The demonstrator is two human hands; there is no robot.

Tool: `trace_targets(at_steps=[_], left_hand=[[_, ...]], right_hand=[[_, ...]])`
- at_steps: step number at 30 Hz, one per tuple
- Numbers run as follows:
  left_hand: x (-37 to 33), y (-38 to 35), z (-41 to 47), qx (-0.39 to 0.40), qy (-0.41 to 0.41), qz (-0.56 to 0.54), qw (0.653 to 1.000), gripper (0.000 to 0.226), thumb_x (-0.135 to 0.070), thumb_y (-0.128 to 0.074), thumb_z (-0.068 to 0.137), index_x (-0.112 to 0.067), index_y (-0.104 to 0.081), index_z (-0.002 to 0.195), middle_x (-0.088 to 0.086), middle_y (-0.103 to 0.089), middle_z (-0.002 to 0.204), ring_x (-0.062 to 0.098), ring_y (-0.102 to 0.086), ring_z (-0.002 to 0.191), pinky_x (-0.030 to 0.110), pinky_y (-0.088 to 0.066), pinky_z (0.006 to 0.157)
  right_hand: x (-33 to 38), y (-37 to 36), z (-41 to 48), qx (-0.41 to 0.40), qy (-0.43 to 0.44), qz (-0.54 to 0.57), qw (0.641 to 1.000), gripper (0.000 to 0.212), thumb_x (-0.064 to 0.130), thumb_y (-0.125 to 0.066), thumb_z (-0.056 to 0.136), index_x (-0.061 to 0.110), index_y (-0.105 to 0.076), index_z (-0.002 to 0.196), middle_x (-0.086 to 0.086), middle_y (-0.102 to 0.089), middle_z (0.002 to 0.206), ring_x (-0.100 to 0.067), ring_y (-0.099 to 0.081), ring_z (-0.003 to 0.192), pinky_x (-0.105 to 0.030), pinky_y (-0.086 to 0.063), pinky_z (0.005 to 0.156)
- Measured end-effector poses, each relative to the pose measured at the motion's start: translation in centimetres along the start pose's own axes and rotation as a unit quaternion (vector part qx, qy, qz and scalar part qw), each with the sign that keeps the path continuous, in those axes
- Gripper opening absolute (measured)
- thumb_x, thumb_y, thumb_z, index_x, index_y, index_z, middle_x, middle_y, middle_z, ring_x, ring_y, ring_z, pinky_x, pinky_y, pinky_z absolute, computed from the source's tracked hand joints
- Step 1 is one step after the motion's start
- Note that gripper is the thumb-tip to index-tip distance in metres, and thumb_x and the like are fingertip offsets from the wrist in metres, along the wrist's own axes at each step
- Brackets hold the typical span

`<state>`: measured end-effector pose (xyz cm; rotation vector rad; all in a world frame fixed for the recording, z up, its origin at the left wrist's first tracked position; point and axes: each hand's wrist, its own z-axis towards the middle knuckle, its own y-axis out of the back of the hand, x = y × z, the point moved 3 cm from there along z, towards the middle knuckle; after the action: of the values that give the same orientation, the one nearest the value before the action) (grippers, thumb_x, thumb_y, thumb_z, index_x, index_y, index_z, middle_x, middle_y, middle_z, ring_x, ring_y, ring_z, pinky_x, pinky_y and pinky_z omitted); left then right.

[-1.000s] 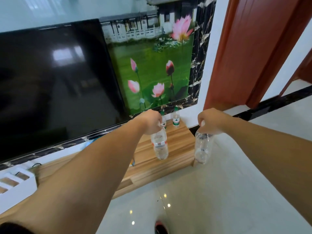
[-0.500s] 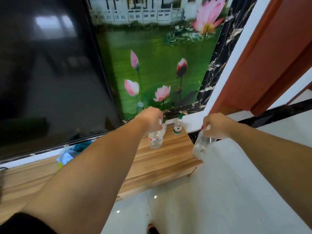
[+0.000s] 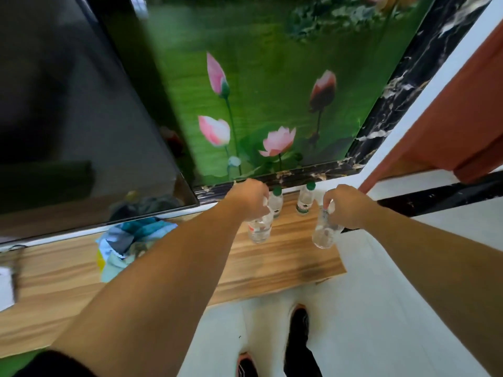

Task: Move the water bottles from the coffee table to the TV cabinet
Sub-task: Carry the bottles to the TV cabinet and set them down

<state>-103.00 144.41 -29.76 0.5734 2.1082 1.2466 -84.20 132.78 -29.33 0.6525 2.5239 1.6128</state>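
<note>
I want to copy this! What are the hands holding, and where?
Each hand holds one bottle by its top: left hand, labelled bottle; right hand, clear bottle.

Wooden TV cabinet [image 3: 272,263] with bottles and clutter on its top

The cabinet's wood-grain top runs from 9 o'clock to about 3 o'clock, ending at a corner over the pale floor [image 3: 381,308]; at 12 o'clock, against the wall, two green-capped bottles [image 3: 305,201] stand upright, just apart from each other; at 9 o'clock a heap of blue and pale cloth [image 3: 130,240] lies under the television's edge; farther toward 9 o'clock a white object [image 3: 6,288] sits at the frame's edge, too blurred to identify.
</note>
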Motion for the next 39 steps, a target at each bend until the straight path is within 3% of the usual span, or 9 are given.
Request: trace_targets(at_steps=[5,10,13,17,20,26,30,34,39], left_hand=[[-0.1,-2.4,4.2,0.047,0.018,0.012,0.999,0.037,-0.025,-0.072,0.077,-0.015,-0.063,0.111,0.010,-0.061,0.117,0.030,-0.057,0.105,0.034,-0.046,0.078],[0.3,-6.8,7.6,0.069,0.069,-0.023,0.995,0.038,-0.024,-0.072,0.074,-0.018,-0.061,0.110,0.009,-0.057,0.118,0.028,-0.055,0.106,0.032,-0.043,0.083],[0.3,-9.4,9.1,0.069,0.107,-0.063,0.990,0.038,-0.022,-0.072,0.073,-0.018,-0.061,0.109,0.009,-0.055,0.117,0.028,-0.054,0.105,0.031,-0.042,0.081],[0.2,-12.4,10.8,0.070,0.145,-0.099,0.982,0.038,-0.020,-0.071,0.072,-0.019,-0.061,0.108,0.010,-0.054,0.116,0.028,-0.055,0.103,0.031,-0.043,0.079],[-0.1,-14.2,11.7,0.080,0.148,-0.105,0.980,0.040,-0.018,-0.071,0.072,-0.019,-0.061,0.111,0.011,-0.053,0.116,0.029,-0.054,0.104,0.032,-0.043,0.082],[-0.9,-16.2,13.4,0.082,0.147,-0.109,0.980,0.038,-0.018,-0.068,0.074,-0.018,-0.059,0.111,0.010,-0.050,0.119,0.030,-0.053,0.107,0.032,-0.043,0.083],[-0.9,-17.4,14.9,0.049,0.157,-0.130,0.978,0.038,-0.020,-0.068,0.074,-0.019,-0.059,0.111,0.009,-0.051,0.119,0.030,-0.054,0.105,0.031,-0.042,0.080],[-0.5,-20.2,16.0,0.049,0.168,-0.124,0.977,0.037,-0.018,-0.068,0.076,-0.019,-0.060,0.112,0.010,-0.051,0.120,0.032,-0.055,0.106,0.035,-0.046,0.083],[-1.1,-22.4,17.5,0.032,0.155,-0.121,0.980,0.039,-0.012,-0.062,0.080,-0.019,-0.059,0.118,0.011,-0.048,0.126,0.033,-0.055,0.110,0.039,-0.047,0.091]], right_hand=[[-1.5,-3.4,4.3,0.081,0.012,0.025,0.996,0.036,0.014,-0.068,0.082,0.020,-0.060,0.117,-0.005,-0.053,0.120,-0.022,-0.056,0.101,-0.031,-0.052,0.088],[-4.5,-6.4,7.5,0.125,0.001,0.059,0.990,0.041,0.012,-0.072,0.080,0.022,-0.055,0.115,-0.004,-0.050,0.115,-0.022,-0.055,0.096,-0.036,-0.054,0.089],[-6.5,-8.5,9.1,0.108,0.001,0.073,0.992,0.031,0.015,-0.069,0.082,0.023,-0.056,0.110,-0.002,-0.048,0.110,-0.021,-0.052,0.094,-0.033,-0.052,0.088],[-8.5,-11.5,10.5,0.095,0.007,0.066,0.993,0.022,0.016,-0.066,0.082,0.021,-0.055,0.100,-0.001,-0.047,0.102,-0.018,-0.047,0.084,-0.029,-0.041,0.073],[-9.5,-13.4,11.1,0.085,0.004,0.058,0.995,0.025,0.016,-0.068,0.081,0.018,-0.057,0.103,-0.003,-0.049,0.104,-0.019,-0.048,0.081,-0.030,-0.042,0.070],[-9.9,-15.4,12.9,0.077,-0.002,0.082,0.994,0.032,0.020,-0.067,0.081,0.017,-0.057,0.111,-0.007,-0.047,0.122,-0.020,-0.048,0.083,-0.033,-0.047,0.079],[-9.7,-16.3,14.6,0.066,0.020,0.102,0.992,0.037,0.026,-0.069,0.082,0.016,-0.059,0.117,-0.006,-0.049,0.128,-0.025,-0.055,0.100,-0.032,-0.043,0.081],[-9.5,-19.0,16.0,0.057,0.014,0.112,0.992,0.039,0.016,-0.065,0.085,0.015,-0.058,0.123,-0.007,-0.049,0.131,-0.030,-0.055,0.112,-0.035,-0.044,0.090],[-8.2,-20.6,17.6,0.004,0.007,0.121,0.993,0.032,0.007,-0.061,0.085,0.017,-0.061,0.116,-0.007,-0.055,0.122,-0.032,-0.058,0.104,-0.035,-0.047,0.084]])
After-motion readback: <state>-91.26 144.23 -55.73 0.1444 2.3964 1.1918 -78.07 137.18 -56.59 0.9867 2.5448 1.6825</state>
